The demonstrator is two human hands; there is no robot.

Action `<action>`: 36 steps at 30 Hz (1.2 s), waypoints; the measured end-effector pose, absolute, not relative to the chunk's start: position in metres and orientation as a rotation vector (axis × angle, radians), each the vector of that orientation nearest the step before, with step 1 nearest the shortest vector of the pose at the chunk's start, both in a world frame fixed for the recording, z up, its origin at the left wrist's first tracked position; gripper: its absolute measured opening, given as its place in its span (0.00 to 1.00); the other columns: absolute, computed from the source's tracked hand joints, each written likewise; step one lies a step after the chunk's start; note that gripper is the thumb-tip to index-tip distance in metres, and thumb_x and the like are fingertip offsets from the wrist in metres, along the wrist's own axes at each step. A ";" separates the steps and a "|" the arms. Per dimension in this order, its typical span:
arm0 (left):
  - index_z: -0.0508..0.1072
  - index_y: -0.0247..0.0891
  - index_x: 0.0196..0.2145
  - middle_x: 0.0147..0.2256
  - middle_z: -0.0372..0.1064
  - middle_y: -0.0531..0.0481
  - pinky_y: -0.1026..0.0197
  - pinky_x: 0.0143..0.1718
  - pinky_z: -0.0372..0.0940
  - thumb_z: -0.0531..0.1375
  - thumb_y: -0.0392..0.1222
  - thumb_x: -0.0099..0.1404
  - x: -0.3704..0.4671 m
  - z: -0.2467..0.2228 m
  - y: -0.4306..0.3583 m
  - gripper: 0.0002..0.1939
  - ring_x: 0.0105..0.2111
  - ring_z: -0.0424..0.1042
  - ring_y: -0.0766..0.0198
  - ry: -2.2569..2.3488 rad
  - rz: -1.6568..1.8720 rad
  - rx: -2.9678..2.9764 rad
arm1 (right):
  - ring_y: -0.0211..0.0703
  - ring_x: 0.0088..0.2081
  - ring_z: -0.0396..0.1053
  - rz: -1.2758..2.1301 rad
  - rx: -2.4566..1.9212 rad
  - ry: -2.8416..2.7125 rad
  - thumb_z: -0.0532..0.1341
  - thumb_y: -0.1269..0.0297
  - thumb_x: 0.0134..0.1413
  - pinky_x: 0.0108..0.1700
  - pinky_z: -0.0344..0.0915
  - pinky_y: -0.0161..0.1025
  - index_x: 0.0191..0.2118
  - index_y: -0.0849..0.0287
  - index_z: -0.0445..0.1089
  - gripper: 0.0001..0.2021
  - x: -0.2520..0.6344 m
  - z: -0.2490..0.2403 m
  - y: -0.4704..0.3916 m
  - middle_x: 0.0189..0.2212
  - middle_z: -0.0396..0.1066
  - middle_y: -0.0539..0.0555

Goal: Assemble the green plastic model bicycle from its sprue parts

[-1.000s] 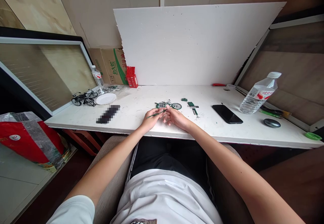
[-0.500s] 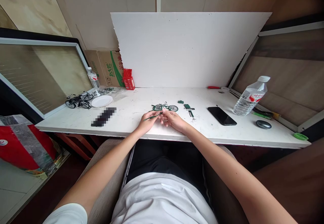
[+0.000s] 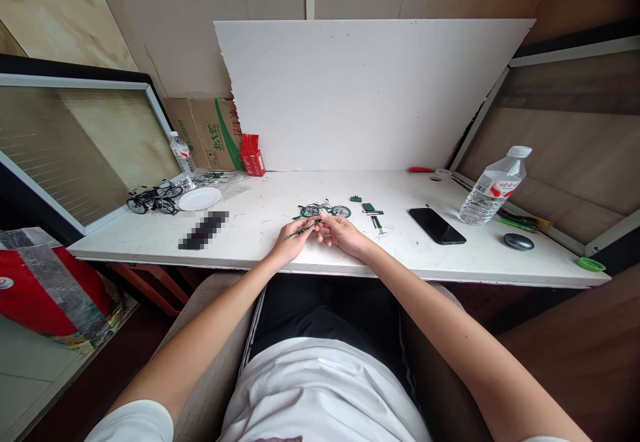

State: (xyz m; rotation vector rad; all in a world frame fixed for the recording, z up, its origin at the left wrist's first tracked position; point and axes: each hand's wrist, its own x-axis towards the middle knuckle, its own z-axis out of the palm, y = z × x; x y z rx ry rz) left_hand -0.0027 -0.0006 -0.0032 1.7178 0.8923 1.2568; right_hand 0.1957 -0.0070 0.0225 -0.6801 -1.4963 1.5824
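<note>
My left hand (image 3: 287,245) is closed on a thin dark-green plastic strip (image 3: 298,233), which slants out over its fingers. My right hand (image 3: 343,235) meets it at the strip's far end, thumb and forefinger pinched there and the other fingers curled. The fingertips partly cover that end. Just behind both hands, a small green model bicycle (image 3: 341,211) with black spoked wheels lies on the white table (image 3: 265,209). To its right are a little green block (image 3: 355,199), a green flat part (image 3: 369,208) and a narrow green-and-grey part (image 3: 377,224).
At right lie a black phone (image 3: 437,226), a water bottle (image 3: 493,189), a dark oval object (image 3: 519,241) and a green lid (image 3: 591,265). At left stand black model bicycles (image 3: 153,199), a white plate (image 3: 200,199), another bottle (image 3: 182,154) and a red box (image 3: 253,156).
The view has shifted slightly. Both hands keep nearly the same pose, and the green strip is still between them.
</note>
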 end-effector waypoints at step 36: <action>0.79 0.35 0.51 0.51 0.80 0.35 0.48 0.47 0.77 0.67 0.63 0.66 -0.002 -0.013 0.007 0.28 0.45 0.82 0.49 0.901 1.287 1.539 | 0.40 0.31 0.71 1.495 -0.683 -1.459 0.60 0.39 0.69 0.29 0.63 0.36 0.50 0.54 0.77 0.23 0.195 0.022 -0.008 0.30 0.72 0.51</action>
